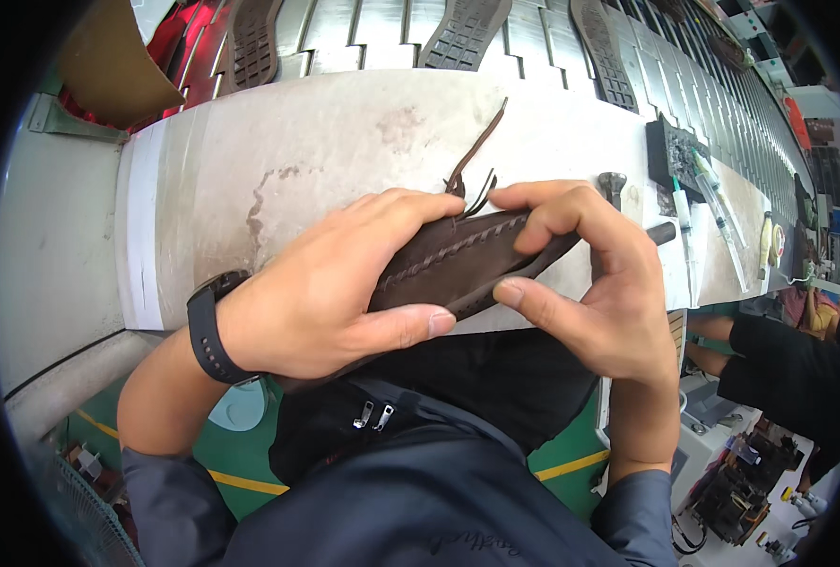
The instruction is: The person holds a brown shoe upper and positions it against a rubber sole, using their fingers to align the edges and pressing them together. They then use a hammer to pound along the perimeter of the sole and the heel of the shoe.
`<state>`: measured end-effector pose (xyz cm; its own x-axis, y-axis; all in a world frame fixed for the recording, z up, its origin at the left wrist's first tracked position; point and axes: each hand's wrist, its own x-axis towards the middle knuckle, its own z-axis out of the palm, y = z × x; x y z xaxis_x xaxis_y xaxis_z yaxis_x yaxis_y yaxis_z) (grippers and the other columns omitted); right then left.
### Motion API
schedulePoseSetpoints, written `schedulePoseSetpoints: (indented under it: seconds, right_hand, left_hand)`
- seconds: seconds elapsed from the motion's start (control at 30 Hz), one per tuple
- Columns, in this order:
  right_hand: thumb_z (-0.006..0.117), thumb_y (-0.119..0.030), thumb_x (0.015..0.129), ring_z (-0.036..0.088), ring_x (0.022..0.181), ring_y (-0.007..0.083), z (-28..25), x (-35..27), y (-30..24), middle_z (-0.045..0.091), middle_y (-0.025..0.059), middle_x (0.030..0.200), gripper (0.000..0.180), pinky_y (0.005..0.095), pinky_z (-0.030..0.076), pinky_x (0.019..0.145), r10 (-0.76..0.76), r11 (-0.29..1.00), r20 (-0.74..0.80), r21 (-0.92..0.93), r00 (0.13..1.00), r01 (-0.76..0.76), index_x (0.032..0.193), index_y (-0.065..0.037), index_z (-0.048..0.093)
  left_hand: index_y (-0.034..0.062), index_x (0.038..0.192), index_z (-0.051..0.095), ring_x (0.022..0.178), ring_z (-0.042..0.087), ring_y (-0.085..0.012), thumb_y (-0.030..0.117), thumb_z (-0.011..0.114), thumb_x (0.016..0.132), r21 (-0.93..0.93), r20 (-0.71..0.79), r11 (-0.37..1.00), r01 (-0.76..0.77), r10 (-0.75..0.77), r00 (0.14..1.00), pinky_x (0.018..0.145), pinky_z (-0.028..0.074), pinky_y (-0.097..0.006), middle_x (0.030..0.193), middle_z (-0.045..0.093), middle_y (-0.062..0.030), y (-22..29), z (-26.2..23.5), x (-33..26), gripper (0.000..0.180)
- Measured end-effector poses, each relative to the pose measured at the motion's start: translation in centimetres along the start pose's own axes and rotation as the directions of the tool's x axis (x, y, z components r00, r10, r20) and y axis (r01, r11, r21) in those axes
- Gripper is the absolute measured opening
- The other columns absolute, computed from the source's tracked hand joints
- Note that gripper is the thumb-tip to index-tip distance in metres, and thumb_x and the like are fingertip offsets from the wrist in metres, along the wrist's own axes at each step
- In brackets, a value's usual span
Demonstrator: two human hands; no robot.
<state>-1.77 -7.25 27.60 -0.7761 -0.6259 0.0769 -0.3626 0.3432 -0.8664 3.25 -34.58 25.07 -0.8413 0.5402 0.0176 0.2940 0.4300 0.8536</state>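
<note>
Over the near edge of the worktable, both hands hold a dark brown leather shoe (458,257) on its side. A raised stitched seam runs along the leather. My left hand (320,279), with a black band on its wrist, wraps the left end; its thumb lies along the near edge, and much of that end is hidden under the palm. At the other end, my right hand (609,274) grips the shoe between thumb and bent fingers. A brown lace (477,146) sticks out beyond the far side onto the table.
Several dark shoe soles (465,36) lie on the slatted metal conveyor (382,24) past the pale, stained table (344,123). To the right are a black block (670,156), syringes (684,227) and a dark metal tool head (612,185). Another person (788,369) is farther right.
</note>
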Motion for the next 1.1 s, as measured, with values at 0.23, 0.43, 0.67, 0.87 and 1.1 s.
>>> schedulePoseSetpoints:
  seconds: [0.23,0.43,0.67,0.87,1.1]
  right_hand:
    - [0.090,-0.008,0.081,0.069,0.117,0.0266,-0.2,-0.8,2.8,0.071,0.0208,0.135,0.034,0.0368,0.052,0.100,-0.064,0.983,-0.025,0.169,0.998,0.068,0.108,-0.001,0.072]
    - [0.089,-0.006,0.079,0.071,0.111,0.0284,0.2,-0.7,2.7,0.075,0.0170,0.127,0.031,0.0363,0.055,0.093,-0.072,0.983,-0.063,0.164,0.995,0.082,0.105,-0.002,0.072]
    - [0.091,-0.007,0.081,0.069,0.113,0.0272,0.3,-0.7,1.9,0.073,0.0208,0.128,0.034,0.0376,0.054,0.097,-0.057,0.993,-0.058,0.103,0.997,0.063,0.106,0.000,0.070]
    - [0.096,-0.020,0.077,0.074,0.114,0.0329,-0.9,0.1,4.0,0.076,0.0188,0.125,0.054,0.0407,0.058,0.099,-0.129,0.987,-0.057,0.089,0.990,0.133,0.121,0.003,0.073]
    - [0.091,-0.052,0.071,0.076,0.115,0.0350,-1.5,0.5,5.3,0.078,0.0227,0.123,0.077,0.0427,0.059,0.101,-0.188,0.982,0.041,0.040,0.981,0.186,0.124,0.002,0.079]
  left_hand:
    - [-0.0026,0.156,0.045,0.134,0.059,-0.0386,0.024,0.084,0.089,-0.052,0.039,0.997,0.064,-0.062,0.997,0.114,0.047,-0.043,0.147,0.056,-0.0237,0.6,-0.3,0.0,0.082]
    - [-0.0027,0.155,0.045,0.135,0.058,-0.0401,0.023,0.085,0.088,-0.044,0.037,0.998,0.044,-0.043,0.998,0.115,0.046,-0.044,0.147,0.056,-0.0240,0.4,-0.4,0.1,0.083]
    - [-0.0028,0.155,0.046,0.135,0.057,-0.0426,0.024,0.086,0.086,0.000,0.036,0.999,0.036,-0.036,0.999,0.116,0.044,-0.046,0.149,0.055,-0.0251,0.7,-0.5,0.1,0.084]
    - [-0.0046,0.154,0.046,0.136,0.056,-0.0431,0.025,0.087,0.087,0.004,0.052,0.999,0.037,-0.037,0.998,0.117,0.044,-0.047,0.150,0.054,-0.0262,0.7,-0.7,0.0,0.084]
    - [-0.0053,0.153,0.046,0.136,0.056,-0.0433,0.026,0.087,0.087,0.008,0.058,1.000,0.021,-0.021,0.998,0.117,0.044,-0.046,0.149,0.054,-0.0267,0.8,-0.8,0.0,0.084]
